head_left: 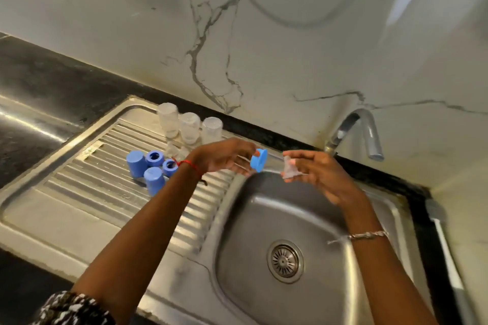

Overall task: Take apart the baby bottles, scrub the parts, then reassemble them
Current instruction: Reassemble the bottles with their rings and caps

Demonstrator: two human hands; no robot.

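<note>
Steel sink [264, 298]: above its back rim, left hand [224, 157] grips a blue collar ring [259, 163]; right hand [317, 171] pinches a clear teat [289, 169]. Bottles [189, 128] stand at the drainboard's [79, 208] back edge.

Three bottle bodies [189, 125] are stood in a row near the back edge of the draining board [79, 192], which lies left of the sink basin [303, 214]. Two nipples [177, 151] are set just before them, and four caps and rings [151, 167] are clustered nearer the front. A ring [259, 160] and a nipple [289, 167] are held apart over the basin's back edge, the ring to the left. The tap [361, 132] is mounted behind the basin's back right corner.
</note>
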